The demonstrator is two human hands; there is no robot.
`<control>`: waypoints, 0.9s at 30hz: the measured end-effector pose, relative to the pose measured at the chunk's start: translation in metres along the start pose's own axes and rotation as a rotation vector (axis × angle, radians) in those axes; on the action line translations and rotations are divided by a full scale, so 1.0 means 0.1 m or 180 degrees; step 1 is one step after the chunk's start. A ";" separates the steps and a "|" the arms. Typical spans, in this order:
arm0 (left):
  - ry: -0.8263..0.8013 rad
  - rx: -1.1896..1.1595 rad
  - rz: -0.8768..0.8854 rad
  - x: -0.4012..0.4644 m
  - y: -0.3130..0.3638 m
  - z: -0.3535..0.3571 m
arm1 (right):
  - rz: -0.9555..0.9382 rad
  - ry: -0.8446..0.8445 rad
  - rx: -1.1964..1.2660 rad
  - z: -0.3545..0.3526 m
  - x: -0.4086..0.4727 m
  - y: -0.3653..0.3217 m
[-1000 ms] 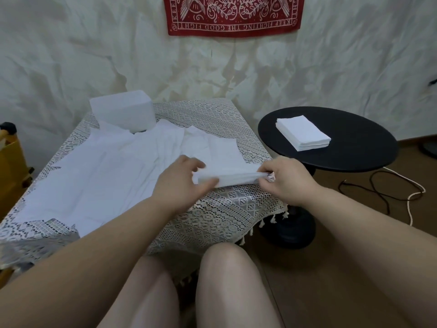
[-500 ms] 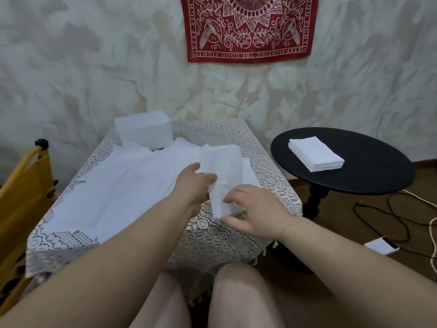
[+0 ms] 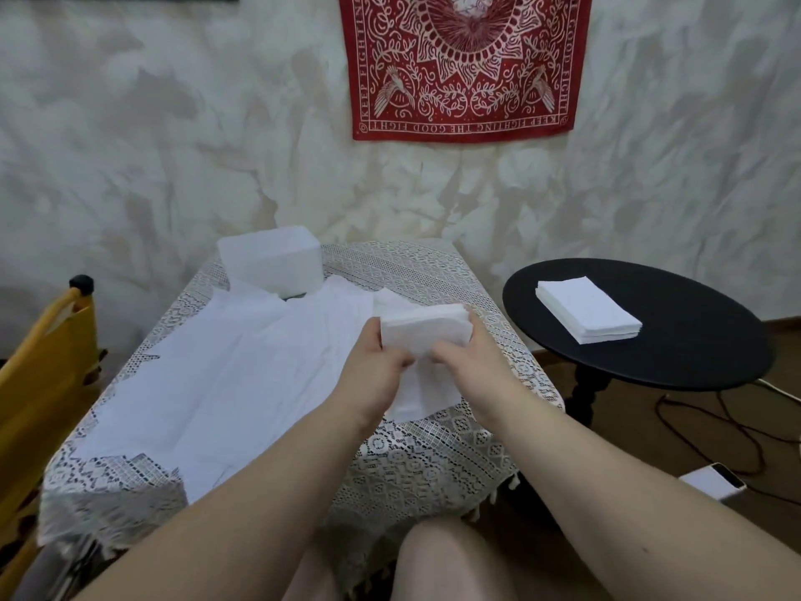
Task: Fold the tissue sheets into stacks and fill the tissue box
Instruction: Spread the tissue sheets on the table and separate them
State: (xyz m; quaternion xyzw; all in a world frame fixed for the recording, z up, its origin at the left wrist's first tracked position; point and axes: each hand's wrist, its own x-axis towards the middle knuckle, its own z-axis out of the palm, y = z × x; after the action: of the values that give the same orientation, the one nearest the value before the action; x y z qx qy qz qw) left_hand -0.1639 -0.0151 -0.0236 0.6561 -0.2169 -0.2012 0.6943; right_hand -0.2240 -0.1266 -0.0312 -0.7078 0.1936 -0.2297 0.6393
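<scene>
A yellow chair [image 3: 39,383] stands at the far left, beside the lace-covered table [image 3: 433,461] where loose tissue sheets [image 3: 208,383] lie spread out, with the white tissue box [image 3: 271,260] at the back edge. Above the table's right part, my left hand [image 3: 372,375] and my right hand [image 3: 472,362] both pinch a folded wad of tissues [image 3: 424,329], its lower layers hanging down, though my fingertips are mostly hidden behind the paper. Further right, a finished tissue stack [image 3: 587,314] sits on the black round table [image 3: 693,353].

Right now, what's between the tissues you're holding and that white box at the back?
In the head view, only spread-out tissue sheets on the lace cloth lie between the folded tissues and tissue box.
</scene>
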 end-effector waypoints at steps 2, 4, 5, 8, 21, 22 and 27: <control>0.0045 0.0034 0.0014 0.00 0.01 0.02 | 0.0060 0.0013 0.0065 0.01 0.00 -0.04; 0.0111 0.0098 0.0083 0.00 0.06 0.05 | 0.0037 -0.0007 0.0185 0.02 0.00 -0.10; 0.0140 0.0130 0.0127 0.01 0.08 0.05 | 0.0016 0.0034 0.0257 0.01 0.01 -0.12; 0.0210 0.0109 0.0147 0.02 0.05 0.03 | 0.0064 0.0288 0.0446 -0.04 0.02 -0.10; 0.0257 0.0259 0.0321 0.04 0.08 0.09 | 0.0001 0.0265 0.0052 -0.02 0.00 -0.12; 0.0268 0.0244 0.0391 0.04 0.12 0.11 | -0.0049 0.0293 0.0090 0.00 0.02 -0.15; 0.0304 0.0299 0.0431 -0.01 0.02 0.09 | 0.0045 0.0422 0.0380 -0.04 -0.05 -0.11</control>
State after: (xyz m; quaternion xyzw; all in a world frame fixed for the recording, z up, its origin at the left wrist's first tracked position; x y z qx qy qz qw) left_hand -0.1697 -0.0219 -0.0210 0.6806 -0.2366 -0.1118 0.6844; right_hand -0.2305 -0.1256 -0.0202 -0.6504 0.2264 -0.2826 0.6677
